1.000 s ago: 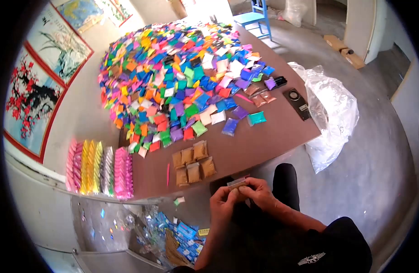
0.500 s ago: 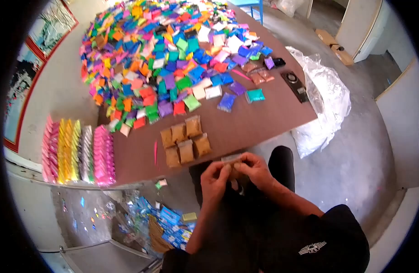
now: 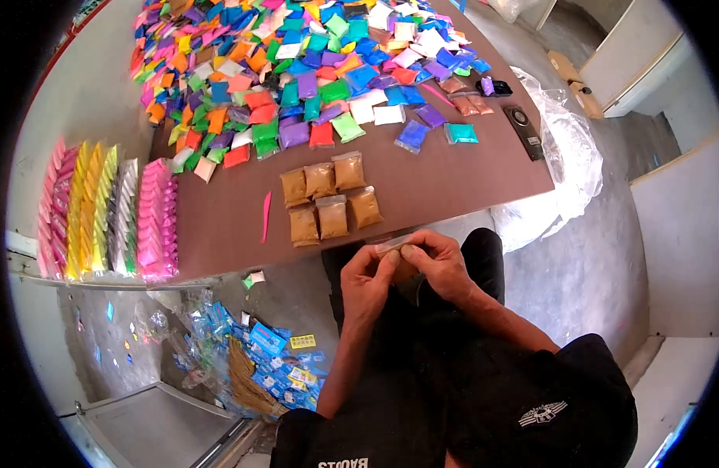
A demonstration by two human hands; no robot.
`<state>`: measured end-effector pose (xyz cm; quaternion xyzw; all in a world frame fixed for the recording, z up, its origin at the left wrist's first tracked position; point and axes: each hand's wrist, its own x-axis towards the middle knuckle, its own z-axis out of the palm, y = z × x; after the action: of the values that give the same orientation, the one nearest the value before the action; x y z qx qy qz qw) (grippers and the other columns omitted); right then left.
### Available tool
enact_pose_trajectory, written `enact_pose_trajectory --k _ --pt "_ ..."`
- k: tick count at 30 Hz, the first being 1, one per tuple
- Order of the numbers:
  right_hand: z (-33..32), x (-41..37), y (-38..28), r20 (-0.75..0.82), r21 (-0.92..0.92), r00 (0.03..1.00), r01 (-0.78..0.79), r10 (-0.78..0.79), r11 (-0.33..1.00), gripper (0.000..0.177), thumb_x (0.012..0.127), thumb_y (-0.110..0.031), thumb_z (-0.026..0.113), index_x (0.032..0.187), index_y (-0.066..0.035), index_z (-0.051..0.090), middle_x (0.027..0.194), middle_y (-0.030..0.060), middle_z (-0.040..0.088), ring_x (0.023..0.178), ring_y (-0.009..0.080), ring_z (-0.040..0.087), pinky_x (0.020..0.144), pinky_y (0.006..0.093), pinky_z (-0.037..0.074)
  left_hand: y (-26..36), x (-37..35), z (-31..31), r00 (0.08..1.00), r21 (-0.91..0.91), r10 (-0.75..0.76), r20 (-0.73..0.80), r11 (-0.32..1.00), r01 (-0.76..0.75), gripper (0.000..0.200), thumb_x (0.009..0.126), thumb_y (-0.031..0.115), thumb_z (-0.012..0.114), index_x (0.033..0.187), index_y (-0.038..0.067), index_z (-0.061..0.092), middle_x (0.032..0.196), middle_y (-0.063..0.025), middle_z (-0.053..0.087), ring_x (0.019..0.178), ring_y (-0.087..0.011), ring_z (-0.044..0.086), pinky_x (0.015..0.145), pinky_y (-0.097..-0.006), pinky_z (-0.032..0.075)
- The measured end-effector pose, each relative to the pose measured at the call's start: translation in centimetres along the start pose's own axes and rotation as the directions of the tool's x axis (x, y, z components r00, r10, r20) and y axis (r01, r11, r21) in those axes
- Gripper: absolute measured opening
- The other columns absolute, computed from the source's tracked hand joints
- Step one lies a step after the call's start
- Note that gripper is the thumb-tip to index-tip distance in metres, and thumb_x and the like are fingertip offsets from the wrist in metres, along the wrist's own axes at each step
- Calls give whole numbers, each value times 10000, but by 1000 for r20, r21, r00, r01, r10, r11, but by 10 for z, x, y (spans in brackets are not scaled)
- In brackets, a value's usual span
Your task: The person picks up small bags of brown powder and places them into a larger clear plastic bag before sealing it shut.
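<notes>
Shirt (image 3: 484, 390): one, black, white emblem, bottom centre to lower right of the frame.

Left hand (image 3: 365, 288): bare, just below centre; fingers closed in a pinch on the left end of the bag's top.

Right hand (image 3: 443, 273): bare, right of the other and near it; fingers pinching the same top edge, thumbs close together.

Bag (image 3: 406, 271): one, clear with brown contents, at centre just below the desk's near edge, between both hands; lower part partly hidden.

Litter (image 3: 275, 339): blue, white and yellow pieces on the floor (image 3: 562, 296), lower left of centre. Broom (image 3: 246, 378): straw-coloured, lying among it.

Desk (image 3: 227, 226): brown top, across the middle and upper part of the frame.

Brown bags (image 3: 332, 216): six, lying in two rows of three, centre of the frame.

Pink stick (image 3: 266, 217): one, left of these, apart from them.

Stacks (image 3: 152, 218): pink, yellow and silvery, side by side at the desk's left end, left of frame.

Plastic sheet (image 3: 566, 175): clear, crumpled, beyond the desk's right edge.

Black device (image 3: 523, 132): one, round dial, on the desk at upper right.

Packets (image 3: 297, 86): many, mixed colours, heaped across the upper part of the frame.

Boxes (image 3: 575, 83): cardboard, on the floor, upper right.
</notes>
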<state>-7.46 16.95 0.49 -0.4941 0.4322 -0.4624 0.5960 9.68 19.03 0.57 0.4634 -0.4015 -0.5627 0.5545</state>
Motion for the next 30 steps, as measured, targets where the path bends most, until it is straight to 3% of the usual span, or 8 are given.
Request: enact_pose_trajectory --k 3,6,8,12,18,24,26,30 --pt "9 2 2 15 -34 1000 4 -3 999 165 1067 -136 696 1147 4 732 1014 22 733 939 90 670 852 270 573 0 2 -13 999 33 36 20 999 -36 122 1055 120 735 1100 6 735 959 24 719 874 -42 635 773 -215 519" --pt "21 4 -7 0 39 999 -32 32 999 127 1080 -110 676 1140 -8 721 981 -25 685 892 50 602 799 224 519 3 2 -20 1000 45 2 15 999 -2 126 1051 121 740 1100 5 735 960 26 716 885 -47 639 781 -214 520" --pt "18 6 -4 29 -77 997 -67 70 995 159 1071 -135 685 1148 1 716 1023 16 722 937 85 656 834 261 557 1 1 -26 999 41 -32 24 999 31 123 1048 116 739 1101 5 736 959 26 715 885 -48 639 783 -218 522" --pt "22 10 1 28 -204 999 -34 41 978 147 1075 -131 673 1137 -1 705 1012 8 702 930 82 639 827 257 541 -1 -1 -33 995 -12 -95 17 995 95 114 1037 100 734 1102 7 741 961 27 710 885 -50 633 792 -230 526" --pt "42 12 0 29 -33 998 -48 49 998 116 1074 -91 662 1136 -3 708 1017 -26 685 943 70 625 851 250 529 -13 1 -49 999 13 28 -18 1000 -28 140 1041 126 732 1112 6 741 979 14 722 915 -68 651 825 -254 549" --pt "46 14 8 78 -83 994 -69 75 994 101 1072 -94 666 1120 -23 719 981 -37 676 892 54 598 794 234 488 -10 -7 -59 999 -10 -38 26 999 38 141 1046 142 734 1111 17 730 1002 6 726 907 -65 654 811 -265 551" --pt "50 14 10 19 -56 998 -65 66 996 108 1074 -114 670 1111 -25 720 978 -42 675 884 49 583 789 230 471 -12 -10 -60 996 -68 -57 65 996 62 164 1046 149 736 1127 7 722 996 -4 734 908 -71 671 822 -276 567" --pt "57 16 14 27 -99 995 -88 91 991 131 1078 -125 665 1135 -18 715 995 -35 677 898 56 588 818 235 477 -15 -10 -69 999 7 -33 18 999 33 171 1046 149 735 1121 -3 716 974 -5 739 928 -80 690 839 -287 586"
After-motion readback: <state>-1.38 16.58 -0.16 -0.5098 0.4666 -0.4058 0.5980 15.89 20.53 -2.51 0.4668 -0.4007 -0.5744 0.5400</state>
